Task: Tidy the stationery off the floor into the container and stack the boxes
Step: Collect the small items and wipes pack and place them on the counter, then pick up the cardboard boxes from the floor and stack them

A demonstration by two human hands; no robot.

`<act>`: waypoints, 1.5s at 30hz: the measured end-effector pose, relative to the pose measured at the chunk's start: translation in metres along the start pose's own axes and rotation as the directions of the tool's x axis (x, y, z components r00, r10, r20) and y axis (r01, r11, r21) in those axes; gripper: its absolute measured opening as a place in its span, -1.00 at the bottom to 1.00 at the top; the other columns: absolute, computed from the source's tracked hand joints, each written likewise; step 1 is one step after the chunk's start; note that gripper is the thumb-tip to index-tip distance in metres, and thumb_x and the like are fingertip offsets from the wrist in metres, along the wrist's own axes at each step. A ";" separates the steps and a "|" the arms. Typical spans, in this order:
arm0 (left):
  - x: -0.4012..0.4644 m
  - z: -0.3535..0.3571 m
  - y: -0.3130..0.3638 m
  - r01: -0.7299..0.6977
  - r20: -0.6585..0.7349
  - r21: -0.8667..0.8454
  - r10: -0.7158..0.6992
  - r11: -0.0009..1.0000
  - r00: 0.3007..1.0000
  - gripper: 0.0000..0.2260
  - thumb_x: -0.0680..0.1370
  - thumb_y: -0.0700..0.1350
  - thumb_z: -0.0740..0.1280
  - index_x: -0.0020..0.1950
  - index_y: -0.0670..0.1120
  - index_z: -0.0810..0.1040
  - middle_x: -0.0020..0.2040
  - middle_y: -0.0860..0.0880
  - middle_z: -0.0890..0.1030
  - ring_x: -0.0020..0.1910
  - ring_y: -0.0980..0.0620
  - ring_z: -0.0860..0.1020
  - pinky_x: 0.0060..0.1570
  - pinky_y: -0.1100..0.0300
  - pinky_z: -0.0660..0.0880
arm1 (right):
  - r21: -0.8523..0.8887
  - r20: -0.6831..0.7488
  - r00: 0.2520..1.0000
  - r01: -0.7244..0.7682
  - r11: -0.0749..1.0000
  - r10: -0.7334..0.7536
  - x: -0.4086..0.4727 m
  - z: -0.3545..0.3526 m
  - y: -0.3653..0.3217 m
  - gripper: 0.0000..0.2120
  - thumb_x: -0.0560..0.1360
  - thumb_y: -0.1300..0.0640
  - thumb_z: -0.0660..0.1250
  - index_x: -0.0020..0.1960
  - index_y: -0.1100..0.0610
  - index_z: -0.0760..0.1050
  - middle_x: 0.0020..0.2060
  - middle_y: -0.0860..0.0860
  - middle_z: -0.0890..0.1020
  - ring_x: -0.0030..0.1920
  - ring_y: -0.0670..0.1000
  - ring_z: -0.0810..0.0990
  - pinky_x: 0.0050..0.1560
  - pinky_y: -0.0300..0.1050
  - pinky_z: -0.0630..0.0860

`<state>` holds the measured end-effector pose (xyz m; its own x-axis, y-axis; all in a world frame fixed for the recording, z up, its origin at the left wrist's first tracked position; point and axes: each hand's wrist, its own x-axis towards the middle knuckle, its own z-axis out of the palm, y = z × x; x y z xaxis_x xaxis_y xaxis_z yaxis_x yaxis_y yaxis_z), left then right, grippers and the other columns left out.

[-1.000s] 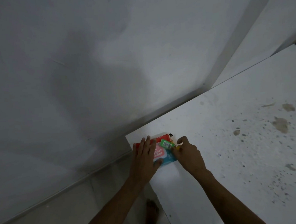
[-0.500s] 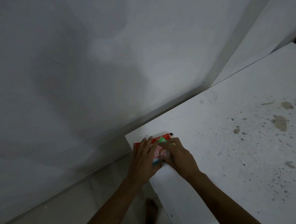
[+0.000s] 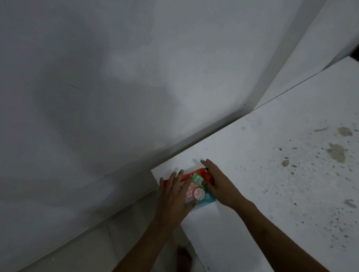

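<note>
A small pile of boxes lies near the corner of a white surface (image 3: 263, 193): a red box (image 3: 190, 176) at the bottom, a pink and teal box (image 3: 199, 195) on it, and a small green box (image 3: 198, 179) on top. My left hand (image 3: 174, 196) rests flat on the pile's left side, fingers spread. Against the right side presses my right hand (image 3: 219, 186), fingers straight and pointing away from me. Neither hand wraps around a box. No container shows in the head view.
A white wall (image 3: 127, 75) rises behind the surface. Grey stains (image 3: 337, 152) and specks dot the surface at the right. Pale floor tiles (image 3: 98, 258) lie below left, with my bare foot (image 3: 184, 260) beside the surface's edge.
My right hand has come off the top of the pile and now lies flat along its right side. The green box sits uncovered on top. My left hand stays flat on the pile.
</note>
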<state>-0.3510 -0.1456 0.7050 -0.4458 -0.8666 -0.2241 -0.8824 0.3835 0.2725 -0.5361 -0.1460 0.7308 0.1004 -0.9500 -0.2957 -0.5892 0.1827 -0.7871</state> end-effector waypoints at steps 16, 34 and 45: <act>-0.004 -0.013 0.002 0.012 0.020 -0.060 -0.010 0.998 1.000 -0.30 0.48 0.29 0.23 0.53 0.09 0.05 0.56 0.00 0.04 0.53 -0.03 -0.01 0.46 -0.14 -0.09 | 0.030 -0.145 0.985 -0.091 0.995 0.094 -0.024 0.000 0.012 -0.53 0.60 0.00 0.13 0.47 -0.01 0.10 0.48 0.02 0.25 0.46 0.01 0.28 0.34 -0.29 0.17; -0.066 -0.161 -0.035 -0.160 -0.613 -0.059 0.091 0.985 0.785 -0.75 0.52 -0.01 0.22 -0.05 -0.12 0.62 0.00 -0.06 0.66 0.01 -0.06 0.61 0.11 0.06 0.48 | -0.293 -0.236 0.865 0.372 0.881 -0.444 -0.028 -0.017 -0.155 -0.85 0.55 0.00 0.26 -0.16 0.02 0.38 -0.22 -0.11 0.50 -0.25 -0.13 0.46 -0.15 -0.28 0.44; -0.188 -0.221 -0.087 0.013 -0.724 -0.086 -0.071 0.996 0.687 -0.87 0.45 -0.09 0.44 -0.08 -0.13 0.62 0.05 -0.10 0.65 0.08 -0.06 0.59 0.15 0.04 0.47 | -0.302 -0.054 0.767 0.598 0.742 -0.640 -0.053 0.059 -0.268 -0.76 0.52 -0.04 0.22 -0.25 0.06 0.39 -0.37 -0.02 0.49 -0.36 -0.05 0.44 -0.27 -0.15 0.46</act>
<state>-0.1575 -0.0863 0.9302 -0.1343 -0.8534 0.5037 -0.8722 0.3430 0.3486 -0.3363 -0.1298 0.9258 0.4106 -0.8589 0.3061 -0.6195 -0.5091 -0.5975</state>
